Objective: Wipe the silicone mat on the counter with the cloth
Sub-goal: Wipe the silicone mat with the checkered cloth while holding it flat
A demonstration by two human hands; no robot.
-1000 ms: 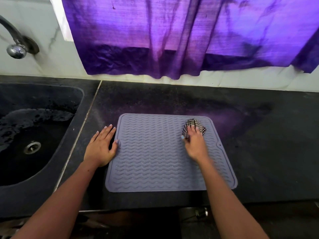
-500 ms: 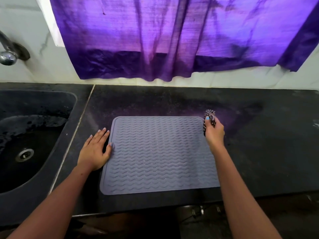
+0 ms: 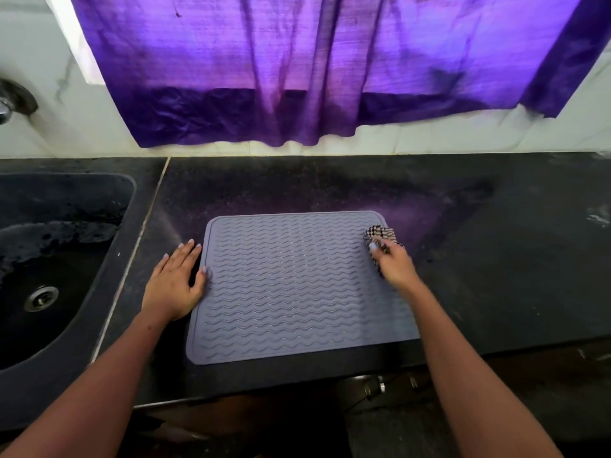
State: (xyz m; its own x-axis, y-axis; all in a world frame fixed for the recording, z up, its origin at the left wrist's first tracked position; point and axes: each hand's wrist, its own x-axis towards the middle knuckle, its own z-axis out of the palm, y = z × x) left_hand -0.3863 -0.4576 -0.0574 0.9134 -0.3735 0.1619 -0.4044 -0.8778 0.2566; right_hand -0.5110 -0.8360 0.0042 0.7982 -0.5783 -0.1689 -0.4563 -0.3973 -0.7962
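The silicone mat (image 3: pixel 291 285) is a grey-lilac square with rounded corners, a raised rim and rows of fine wavy ridges across its whole face; it lies flat on the dark speckled table (image 3: pixel 496 259), near the front edge and just right of the sink (image 3: pixel 66 246). The left hand (image 3: pixel 175 282) lies flat with straight, spread fingers on the table beside the mat's left edge, its thumb touching the rim. The right hand (image 3: pixel 393 262) has its fingers curled round a bunched black-and-white checked cloth (image 3: pixel 380 236), pressing it at the mat's far right corner. A purple curtain (image 3: pixel 330 67) hangs over the wall behind the table's back edge.
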